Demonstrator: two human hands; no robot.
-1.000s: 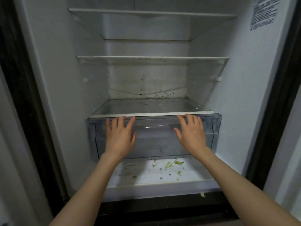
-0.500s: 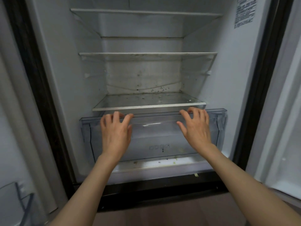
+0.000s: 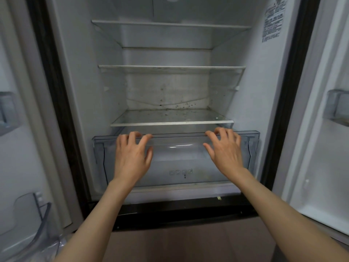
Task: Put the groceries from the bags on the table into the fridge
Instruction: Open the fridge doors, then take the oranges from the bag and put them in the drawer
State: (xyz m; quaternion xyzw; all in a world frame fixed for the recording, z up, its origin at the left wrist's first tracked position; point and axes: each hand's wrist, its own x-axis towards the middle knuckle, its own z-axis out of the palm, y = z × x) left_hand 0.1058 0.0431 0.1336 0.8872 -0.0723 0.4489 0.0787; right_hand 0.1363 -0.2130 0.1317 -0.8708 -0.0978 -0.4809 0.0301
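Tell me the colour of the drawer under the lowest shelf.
Clear, greyish see-through plastic drawer; head view.

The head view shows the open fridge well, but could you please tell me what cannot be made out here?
- Label on the right wall: print too small and blurred.
- Fingertips of the left hand and right hand: motion-blurred at the drawer rim, so grip is unclear.
- Groceries and bags: outside the frame.

Both hands [image 3: 175, 154] on clear drawer [image 3: 177, 159] rim, fridge [image 3: 251, 95] open.
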